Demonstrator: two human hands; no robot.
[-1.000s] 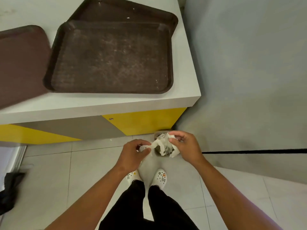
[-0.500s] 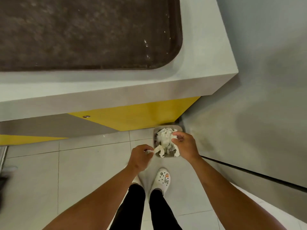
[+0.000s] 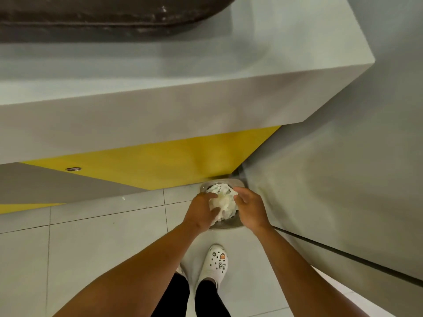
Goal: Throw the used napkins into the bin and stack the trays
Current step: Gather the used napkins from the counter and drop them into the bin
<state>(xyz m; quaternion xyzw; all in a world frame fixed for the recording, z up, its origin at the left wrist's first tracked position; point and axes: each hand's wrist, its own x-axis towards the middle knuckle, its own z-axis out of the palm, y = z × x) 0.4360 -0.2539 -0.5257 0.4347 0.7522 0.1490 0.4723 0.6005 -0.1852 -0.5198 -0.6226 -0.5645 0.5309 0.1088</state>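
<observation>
A wad of crumpled white napkins (image 3: 220, 200) sits at the mouth of a small grey bin (image 3: 225, 225) on the floor, in the corner between the counter and the wall. My left hand (image 3: 201, 211) presses against the wad's left side, fingers curled on it. My right hand (image 3: 250, 208) is at the wad's right side with relaxed fingers, touching it. Only the near rim of a dark brown tray (image 3: 91, 21) shows on the white counter at the top.
The white counter (image 3: 183, 94) with a yellow and grey front (image 3: 160, 163) overhangs just beyond the bin. A grey wall (image 3: 343, 168) stands to the right. My feet in white clogs (image 3: 216, 264) are on the tiled floor right behind the bin.
The view has dropped closer to the bin. Both hands have moved down and together onto the napkins, which now sit bunched in the bin's mouth instead of stretched between the hands.
</observation>
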